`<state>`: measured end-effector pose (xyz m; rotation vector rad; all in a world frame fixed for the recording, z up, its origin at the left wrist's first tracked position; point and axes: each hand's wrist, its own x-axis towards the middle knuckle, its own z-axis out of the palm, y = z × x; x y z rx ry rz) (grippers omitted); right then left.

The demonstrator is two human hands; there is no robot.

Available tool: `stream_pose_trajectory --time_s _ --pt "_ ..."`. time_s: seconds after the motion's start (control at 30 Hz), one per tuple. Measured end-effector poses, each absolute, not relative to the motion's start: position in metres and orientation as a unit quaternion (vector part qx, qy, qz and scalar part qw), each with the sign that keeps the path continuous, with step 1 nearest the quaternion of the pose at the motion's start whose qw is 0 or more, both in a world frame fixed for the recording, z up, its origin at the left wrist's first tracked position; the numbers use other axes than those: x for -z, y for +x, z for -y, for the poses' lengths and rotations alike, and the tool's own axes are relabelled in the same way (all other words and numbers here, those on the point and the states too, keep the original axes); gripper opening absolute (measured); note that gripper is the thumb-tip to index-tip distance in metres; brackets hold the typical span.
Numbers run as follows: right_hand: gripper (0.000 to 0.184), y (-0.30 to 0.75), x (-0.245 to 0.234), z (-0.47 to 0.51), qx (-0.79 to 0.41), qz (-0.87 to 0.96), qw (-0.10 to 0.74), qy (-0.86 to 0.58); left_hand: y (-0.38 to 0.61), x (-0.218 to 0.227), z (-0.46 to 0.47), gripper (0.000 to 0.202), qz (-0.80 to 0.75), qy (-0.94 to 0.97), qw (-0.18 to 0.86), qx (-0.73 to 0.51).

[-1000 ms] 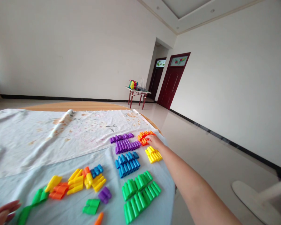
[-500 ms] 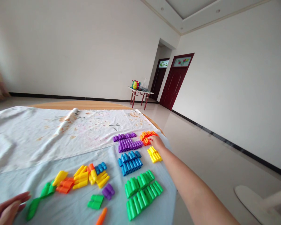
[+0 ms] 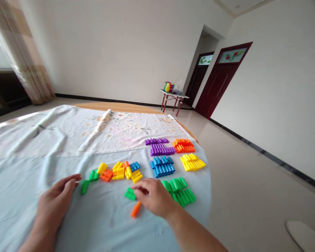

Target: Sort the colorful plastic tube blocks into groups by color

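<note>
My right hand (image 3: 153,197) lies low on the pale blue cloth (image 3: 42,164), fingers curled and pinched beside a green block (image 3: 130,194); what they hold is hidden. An orange block (image 3: 135,209) lies just under that hand. My left hand (image 3: 55,203) rests flat with fingers stretched, fingertips near a green piece (image 3: 84,187). A mixed pile of yellow, orange, blue and green blocks (image 3: 118,171) sits between and beyond the hands. Sorted groups lie to the right: purple (image 3: 160,147), orange (image 3: 183,146), yellow (image 3: 193,162), blue (image 3: 162,166), green (image 3: 180,190).
A stained white cloth with a rolled fold (image 3: 102,120) covers the far part of the round wooden table (image 3: 120,106). The table edge drops off right of the sorted blocks. Beyond stand a small red-legged table (image 3: 174,96), dark red doors (image 3: 217,80) and a curtain (image 3: 23,56).
My right hand pulled back from the far orange and yellow groups to the near blocks. The left hand moved in onto the cloth. The view swung left and down; the purple loose block is now covered.
</note>
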<state>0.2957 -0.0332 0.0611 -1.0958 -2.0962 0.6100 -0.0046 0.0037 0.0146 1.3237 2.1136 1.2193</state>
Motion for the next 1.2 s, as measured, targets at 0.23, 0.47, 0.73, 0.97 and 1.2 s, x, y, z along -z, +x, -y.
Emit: stream_pose_trajectory --time_s 0.23,0.47,0.73,0.97,1.2 --pt "0.032 0.297 -0.049 0.043 -0.197 0.892 0.203 -0.354 -0.002 -0.018 -0.006 0.04 -0.739 0.428 0.263 -0.449" --pt "0.021 0.291 -0.046 0.045 -0.159 0.905 0.144 -0.367 -0.004 -0.016 -0.002 0.039 -0.729 0.432 0.274 -0.455" --pt "0.026 0.269 -0.029 0.041 -0.117 0.903 0.253 -0.328 -0.003 -0.017 -0.004 0.043 -0.731 0.433 0.261 -0.458" --pt "0.022 0.266 -0.017 0.047 -0.12 0.904 0.281 -0.3 -0.006 -0.009 -0.006 0.042 -0.723 0.436 0.26 -0.468" --pt "0.015 0.266 -0.013 0.05 -0.135 0.902 0.287 -0.292 -0.003 -0.011 -0.004 0.044 -0.717 0.438 0.26 -0.476"
